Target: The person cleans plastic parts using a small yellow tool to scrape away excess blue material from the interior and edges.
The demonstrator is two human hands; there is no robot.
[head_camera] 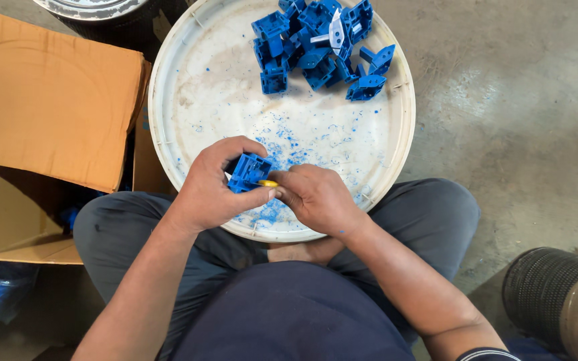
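Head view, looking straight down over my lap: my left hand [212, 184] is clenched around a blue plastic part [247, 172], fingers curled over its top and thumb pressed under its lower edge, so the part sits right inside that grip. My right hand [316, 197] is closed on a small yellow tool [267, 183] — only its tip shows, poking out between my fingers and touching the lower right edge of the blue part. Both hands meet over the near rim of a round white tray [188, 87] that rests across my knees. Blue shavings [289, 144] are scattered over the tray's floor, thickest just beyond and beneath my hands. At the tray's far side lies a heap of more blue parts [316, 43], well apart from my hands, with a white piece [336, 32] sitting on top of it. To my left stands an open cardboard box [41, 93] on the concrete floor [516, 100] — its flap folded outward.
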